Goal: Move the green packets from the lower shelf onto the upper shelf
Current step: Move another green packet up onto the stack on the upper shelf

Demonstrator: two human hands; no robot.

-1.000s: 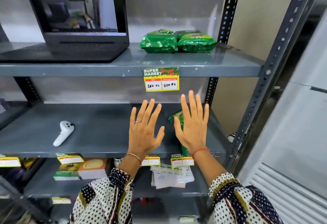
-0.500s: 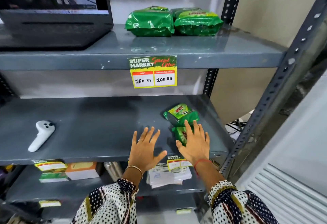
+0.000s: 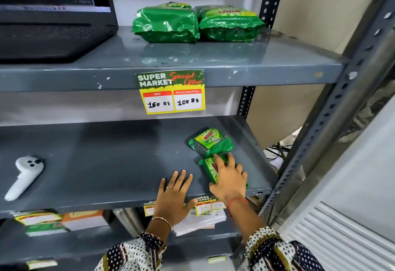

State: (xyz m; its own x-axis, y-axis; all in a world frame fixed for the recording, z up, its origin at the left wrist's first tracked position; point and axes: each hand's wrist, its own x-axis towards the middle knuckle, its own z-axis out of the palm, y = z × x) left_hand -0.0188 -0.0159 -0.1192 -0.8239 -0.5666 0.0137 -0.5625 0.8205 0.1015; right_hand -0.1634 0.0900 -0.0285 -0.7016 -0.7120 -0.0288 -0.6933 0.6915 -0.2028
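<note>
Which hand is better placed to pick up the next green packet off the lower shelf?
The right hand. It already lies on the nearer green packet at the lower shelf's right end. The left hand rests flat on bare shelf beside it, holding nothing.

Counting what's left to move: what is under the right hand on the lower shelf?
A green packet lies under the right hand; its near end is covered. Whether the fingers grip it is unclear.

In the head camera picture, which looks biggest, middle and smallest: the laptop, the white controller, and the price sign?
Largest to smallest, as they look:
1. laptop, though cut off by the frame
2. price sign
3. white controller
The sign and controller look fairly close, and the controller lies nearer the camera, so that order is unsure.
</note>
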